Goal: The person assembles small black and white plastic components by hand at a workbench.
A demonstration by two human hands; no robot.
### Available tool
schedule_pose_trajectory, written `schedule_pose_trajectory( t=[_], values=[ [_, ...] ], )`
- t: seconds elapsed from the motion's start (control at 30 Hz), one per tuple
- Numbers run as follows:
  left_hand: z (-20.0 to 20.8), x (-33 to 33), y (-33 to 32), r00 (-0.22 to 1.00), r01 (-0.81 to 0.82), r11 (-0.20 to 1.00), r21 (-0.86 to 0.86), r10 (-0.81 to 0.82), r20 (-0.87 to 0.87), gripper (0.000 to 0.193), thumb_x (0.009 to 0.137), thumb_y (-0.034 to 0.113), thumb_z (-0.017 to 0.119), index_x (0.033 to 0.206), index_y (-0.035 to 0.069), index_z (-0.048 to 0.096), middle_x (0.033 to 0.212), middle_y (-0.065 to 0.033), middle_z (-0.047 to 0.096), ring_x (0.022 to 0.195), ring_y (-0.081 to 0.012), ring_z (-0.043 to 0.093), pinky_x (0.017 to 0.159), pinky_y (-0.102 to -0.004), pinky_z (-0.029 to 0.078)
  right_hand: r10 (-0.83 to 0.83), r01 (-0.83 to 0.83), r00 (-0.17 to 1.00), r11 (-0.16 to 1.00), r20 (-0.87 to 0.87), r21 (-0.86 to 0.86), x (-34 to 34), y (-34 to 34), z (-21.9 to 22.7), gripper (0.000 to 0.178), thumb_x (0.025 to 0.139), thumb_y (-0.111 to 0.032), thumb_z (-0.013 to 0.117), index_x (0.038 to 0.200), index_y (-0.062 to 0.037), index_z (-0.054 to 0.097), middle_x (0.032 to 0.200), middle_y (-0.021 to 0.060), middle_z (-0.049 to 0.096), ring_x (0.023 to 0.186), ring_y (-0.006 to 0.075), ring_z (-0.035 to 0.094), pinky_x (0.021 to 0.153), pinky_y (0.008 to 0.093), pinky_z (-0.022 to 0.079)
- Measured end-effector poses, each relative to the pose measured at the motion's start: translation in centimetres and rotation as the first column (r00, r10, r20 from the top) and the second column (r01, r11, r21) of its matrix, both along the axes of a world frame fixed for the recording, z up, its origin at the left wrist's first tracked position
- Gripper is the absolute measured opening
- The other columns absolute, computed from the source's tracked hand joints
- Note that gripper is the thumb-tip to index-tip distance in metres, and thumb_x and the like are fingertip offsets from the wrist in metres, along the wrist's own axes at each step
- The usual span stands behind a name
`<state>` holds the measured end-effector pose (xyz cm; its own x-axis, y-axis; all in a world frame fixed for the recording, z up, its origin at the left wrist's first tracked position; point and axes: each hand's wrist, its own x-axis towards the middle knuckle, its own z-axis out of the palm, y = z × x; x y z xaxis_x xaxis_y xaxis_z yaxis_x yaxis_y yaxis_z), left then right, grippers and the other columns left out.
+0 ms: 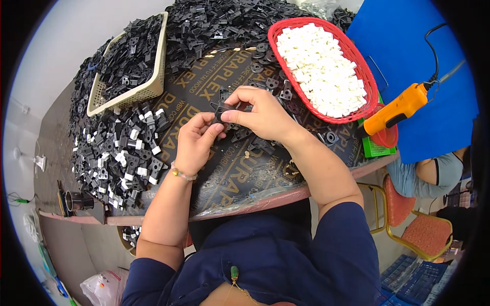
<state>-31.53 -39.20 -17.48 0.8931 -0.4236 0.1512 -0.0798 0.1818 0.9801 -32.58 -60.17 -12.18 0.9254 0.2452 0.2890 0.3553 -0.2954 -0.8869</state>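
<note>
Over the middle of the table, my two hands meet at one small black plastic part (219,109). My left hand (195,142) pinches it from the lower left with thumb and fingers. From the upper right, my right hand (261,113) presses its thumb and fingers on the same part. My fingers cover much of it, so its full shape is hidden. Loose black plastic parts (260,144) lie just below and right of my hands. A red basket (276,45) of small white plastic pieces (326,71) stands to the right, beyond my right forearm.
A cream basket (130,96) of black parts stands at the left, below a large black heap (224,23). Black parts with white pieces (120,158) are piled near left. An orange electric screwdriver (403,108) hangs at right by a blue panel (408,46). A black cup (79,200) sits near left.
</note>
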Motion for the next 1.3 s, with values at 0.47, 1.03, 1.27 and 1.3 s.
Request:
schedule_pose_trajectory(
  t=[0.47, 1.03, 1.27, 1.3],
  values=[
    [-0.4, 1.2, 0.4, 0.947, -0.074, 0.910, -0.407, -0.064, -0.316, 0.033, 0.090, 0.001, 0.066, 0.120, 0.007, 0.053, 0.101, -0.0072, 0.068, 0.091, -0.0201, 0.067, 0.078, -0.0290, 0.051, -0.718, 0.559, 0.625, 0.137, 0.307, -0.817, 2.1, -17.8, -0.8, 0.013, 0.083, -0.008, 0.067, 0.091, 0.0002, 0.072, 0.089, 0.0217, 0.071, 0.090, 0.0373, 0.069, 0.082, 0.0448, 0.054],
    [0.1, 1.1, 0.1, 0.946, -0.193, 0.900, -0.392, 0.066, -0.316, 0.052, 0.086, -0.003, 0.071, 0.130, 0.012, 0.048, 0.107, -0.0048, 0.066, 0.090, -0.0154, 0.066, 0.074, -0.0267, 0.051, -0.003, 0.197, 0.954, 0.758, -0.299, 0.622, 0.3, 3.0, -3.6, 0.021, 0.089, 0.002, 0.066, 0.109, -0.0014, 0.061, 0.105, 0.0073, 0.065, 0.092, 0.0132, 0.064, 0.083, 0.0263, 0.051],
    [-0.1, 1.0, 0.2, 0.968, -0.205, 0.923, -0.326, 0.141, -0.208, 0.046, 0.089, -0.004, 0.068, 0.128, 0.010, 0.049, 0.108, -0.0036, 0.065, 0.093, -0.0139, 0.065, 0.078, -0.0258, 0.053, 0.186, 0.196, 0.881, 0.695, -0.436, 0.691, 0.2, 3.4, -4.4, 0.027, 0.090, 0.000, 0.069, 0.116, 0.0008, 0.062, 0.102, 0.0094, 0.068, 0.090, 0.0158, 0.066, 0.081, 0.0292, 0.053],
    [0.1, 0.7, -0.1, 0.968, -0.206, 0.923, -0.326, 0.142, -0.209, 0.046, 0.089, -0.004, 0.068, 0.128, 0.010, 0.049, 0.108, -0.0036, 0.065, 0.093, -0.0139, 0.065, 0.078, -0.0258, 0.053, 0.186, 0.182, 0.888, 0.699, -0.421, 0.692, 0.2, 3.3, -4.4, 0.026, 0.089, 0.001, 0.070, 0.115, 0.0012, 0.063, 0.100, 0.0094, 0.069, 0.090, 0.0158, 0.066, 0.081, 0.0291, 0.053]
  ],
)
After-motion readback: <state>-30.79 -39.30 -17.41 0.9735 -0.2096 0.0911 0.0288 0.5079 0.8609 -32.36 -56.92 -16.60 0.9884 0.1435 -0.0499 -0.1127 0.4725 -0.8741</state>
